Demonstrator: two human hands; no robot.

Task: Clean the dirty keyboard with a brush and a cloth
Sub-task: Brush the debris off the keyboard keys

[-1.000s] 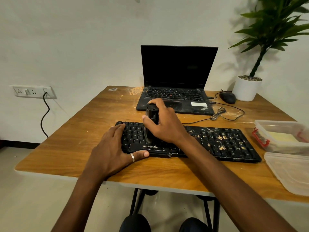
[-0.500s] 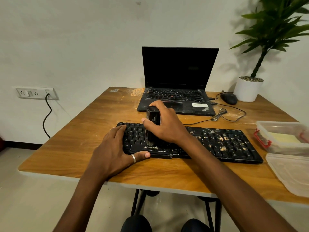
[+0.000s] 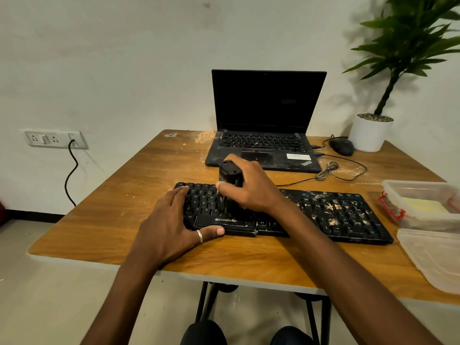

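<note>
Keyboard: black Zebronics keyboard lies flat near the front edge of the wooden table; every place below is given from it.
Dirt: pale crumbs and specks spread over the keyboard's right half; the left keys look mostly dark and clean.
Brush: black upright brush stands on the keyboard's left-centre keys, cap end up, bristle end down on the keys; the bristles are too dark to make out.
Right hand: right hand is wrapped around the brush body, thumb on its near side, fingers curled over the far side.
Left hand: left hand lies flat and spread on the keyboard's left end, grasping nothing; its ringed thumb runs along the front edge.
Laptop: open black ThinkPad laptop behind the keyboard, screen dark, dusty deck.
Mouse: black mouse behind and right of the keyboard, its cable looped between the two.
Container: clear plastic container with red clips just right of the keyboard, something pale yellow inside; cannot tell whether that is the cloth.
Lid: clear lid right of the keyboard, nearer the front edge.
Plant: potted plant far behind-right of the keyboard.
</note>
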